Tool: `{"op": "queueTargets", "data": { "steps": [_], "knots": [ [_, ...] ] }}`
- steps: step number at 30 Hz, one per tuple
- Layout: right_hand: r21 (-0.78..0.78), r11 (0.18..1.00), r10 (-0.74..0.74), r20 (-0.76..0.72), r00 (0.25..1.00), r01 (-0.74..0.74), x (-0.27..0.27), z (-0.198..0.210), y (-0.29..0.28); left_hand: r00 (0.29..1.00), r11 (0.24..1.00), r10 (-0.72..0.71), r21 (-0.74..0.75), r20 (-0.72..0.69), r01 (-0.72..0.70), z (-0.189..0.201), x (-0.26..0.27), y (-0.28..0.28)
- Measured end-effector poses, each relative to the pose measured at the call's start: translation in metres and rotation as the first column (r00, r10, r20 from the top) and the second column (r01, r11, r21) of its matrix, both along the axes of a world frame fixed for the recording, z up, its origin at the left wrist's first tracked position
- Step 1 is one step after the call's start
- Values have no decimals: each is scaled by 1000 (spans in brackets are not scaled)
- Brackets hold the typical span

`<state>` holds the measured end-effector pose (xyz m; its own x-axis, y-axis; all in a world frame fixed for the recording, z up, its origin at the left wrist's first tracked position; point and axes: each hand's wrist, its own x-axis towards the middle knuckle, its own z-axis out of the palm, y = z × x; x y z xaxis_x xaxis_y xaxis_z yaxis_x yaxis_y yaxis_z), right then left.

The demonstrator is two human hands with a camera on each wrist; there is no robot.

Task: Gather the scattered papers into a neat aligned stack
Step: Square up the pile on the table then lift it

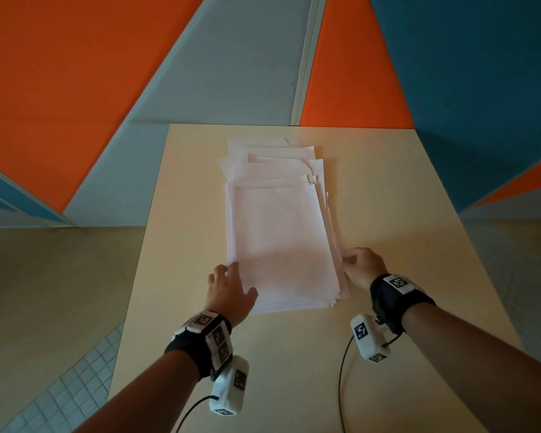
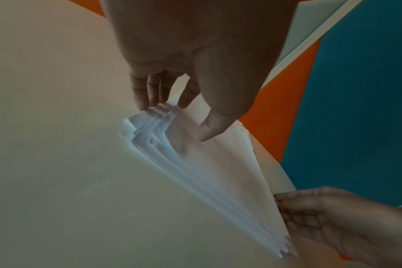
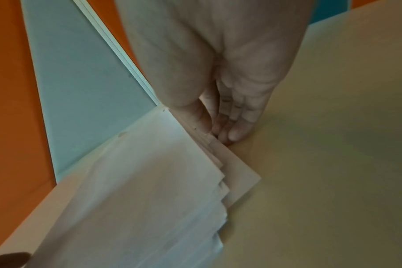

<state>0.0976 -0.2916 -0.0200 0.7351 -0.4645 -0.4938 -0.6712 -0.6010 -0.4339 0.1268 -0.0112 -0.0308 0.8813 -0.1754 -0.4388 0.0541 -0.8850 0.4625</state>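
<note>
On my left hand (image 1: pixel 231 290) side I see a bare forearm with a black wrist strap (image 1: pixel 197 348) carrying white blocks printed with black square markers. Below the strap hangs a white camera pod (image 1: pixel 230 390) trailing a black cable. My right hand (image 1: pixel 364 267) side wears the same kit: black strap, marker blocks, white pod, black cable.

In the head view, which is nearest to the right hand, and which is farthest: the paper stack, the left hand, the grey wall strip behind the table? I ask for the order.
From the right hand:
1. paper stack: touching its fingers, directly to the left.
2. left hand: across the stack, at its near left corner.
3. grey wall strip: beyond the table's far edge.
</note>
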Motion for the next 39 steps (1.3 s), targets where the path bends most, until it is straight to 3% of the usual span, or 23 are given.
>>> {"op": "queueTargets", "data": {
  "steps": [7, 12, 15, 17, 22, 29, 34, 39],
  "knots": [
    [145, 978, -158, 22, 987, 153, 7, -8, -12, 996, 997, 75, -28, -52, -77, 4, 4, -2],
    [142, 987, -60, -70, 996, 70, 2, -8, -11, 992, 996, 85, -29, -92, -88, 6, 2, -2],
    [38, 997, 65, -148, 987, -60, 6, 0, -21, 988, 992, 108, -57, -110, -115, 7, 8, 4],
    [-16, 999, 31, -105, 994, -33, 18, 6, -30, 986, 987, 130, -77, -105, -139, 9, 19, 5],
    [28, 999, 17, -31, 999, -16, 55, 17, -30, 978, 977, 182, -99, -99, -191, 14, 54, -12],
    [72, 997, 45, -65, 997, -41, 67, 5, -16, 963, 962, 242, -100, -114, -254, 10, 64, -25],
    [169, 984, -49, -46, 998, 56, 71, 5, -24, 954, 955, 269, -90, -133, -282, 10, 65, -29],
    [222, 975, 12, -50, 999, -1, 82, 4, -30, 909, 918, 351, -110, -223, -381, 12, 75, -34]
  ]
}}
